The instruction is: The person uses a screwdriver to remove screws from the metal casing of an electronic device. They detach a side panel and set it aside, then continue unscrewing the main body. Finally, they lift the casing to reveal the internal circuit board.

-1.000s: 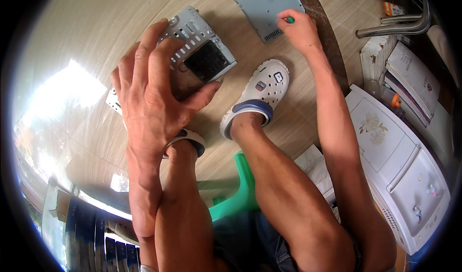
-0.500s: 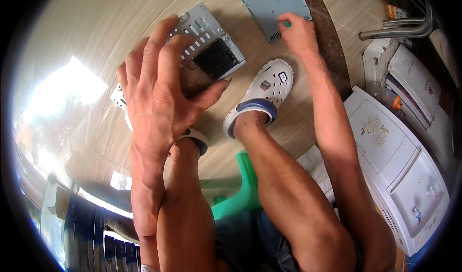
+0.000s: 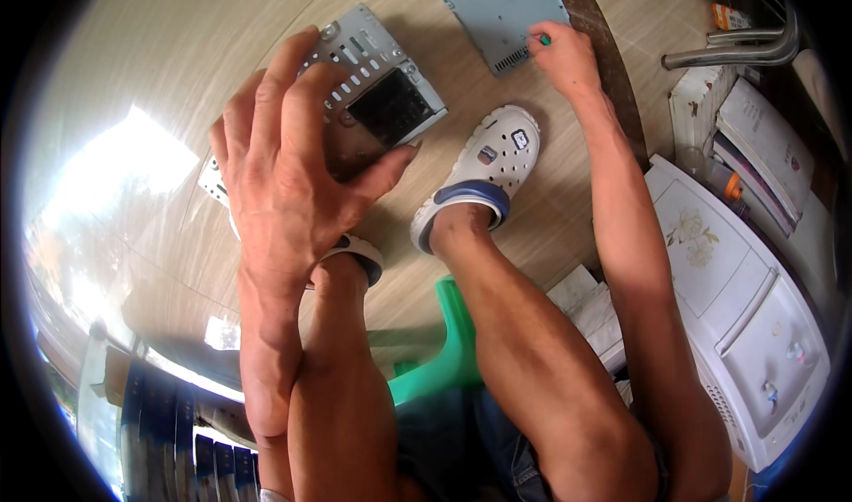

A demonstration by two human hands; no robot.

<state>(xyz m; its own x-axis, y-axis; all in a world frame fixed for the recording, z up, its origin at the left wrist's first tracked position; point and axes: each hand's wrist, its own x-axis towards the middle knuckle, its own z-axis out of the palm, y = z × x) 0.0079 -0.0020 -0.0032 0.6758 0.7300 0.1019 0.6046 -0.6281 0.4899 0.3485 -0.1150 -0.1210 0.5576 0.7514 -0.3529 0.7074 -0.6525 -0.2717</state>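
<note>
A silver metal chassis (image 3: 359, 69) with slots and a dark square opening (image 3: 391, 110) sits on the floor before me. My left hand (image 3: 286, 160) is spread across it, fingers over its far-left side and thumb by its near edge, and appears to grip it. The palm hides much of the chassis. To the right lies a flat blue-grey metal cover plate (image 3: 501, 18) with small vent slots. My right hand (image 3: 565, 58) is closed at the plate's right near corner. A small green thing (image 3: 545, 39) shows between its fingers; the rest of it is hidden.
My foot in a white clog (image 3: 501, 151) stands between chassis and plate. A green plastic stool part (image 3: 448, 347) shows between my legs. At right are a white plastic cabinet (image 3: 710, 227), stacked papers (image 3: 768, 142) and a bent metal tube (image 3: 737, 56). A dark floor border (image 3: 596, 23) curves past the plate.
My right hand has shifted slightly right along the plate, still closed round the green thing. My left hand and the chassis have moved a little to the left.
</note>
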